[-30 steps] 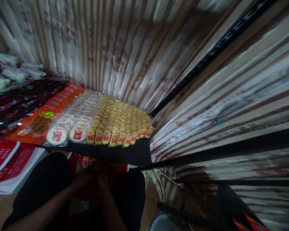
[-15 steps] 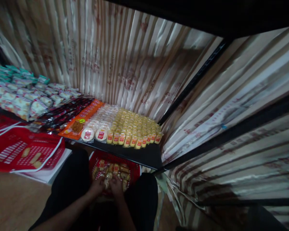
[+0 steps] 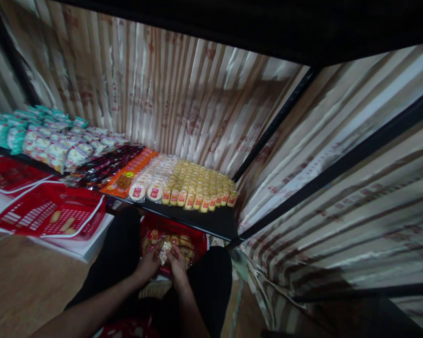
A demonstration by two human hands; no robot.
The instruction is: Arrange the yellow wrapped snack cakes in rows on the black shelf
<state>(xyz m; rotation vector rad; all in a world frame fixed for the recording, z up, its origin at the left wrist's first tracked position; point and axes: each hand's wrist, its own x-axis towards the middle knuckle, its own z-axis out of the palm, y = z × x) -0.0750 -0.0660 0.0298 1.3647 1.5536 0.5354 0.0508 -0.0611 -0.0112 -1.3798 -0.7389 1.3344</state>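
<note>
Between my knees, my left hand (image 3: 150,264) and my right hand (image 3: 176,261) meet over a red plastic basket (image 3: 199,241). Both are closed on one small wrapped snack (image 3: 164,252) in shiny clear film, the left from its left side and the right from its right. Several packaged snacks (image 3: 184,242) with yellowish contents lie in the basket just beyond my fingers. My fingertips are partly hidden by the wrapper and the dim light.
A black shelf (image 3: 218,223) ahead bears rows of yellow packaged cakes (image 3: 197,188), round white packs (image 3: 155,191), an orange packet (image 3: 124,180) and white-and-green bags (image 3: 56,141). Another red basket (image 3: 38,211) with a few snacks stands left. Black metal posts (image 3: 278,119) cross a striped curtain (image 3: 183,94).
The view has shifted, so the shelf goods and left basket sit further right. My hands have lifted a little, and the wrapped snack between them shows more plainly.
</note>
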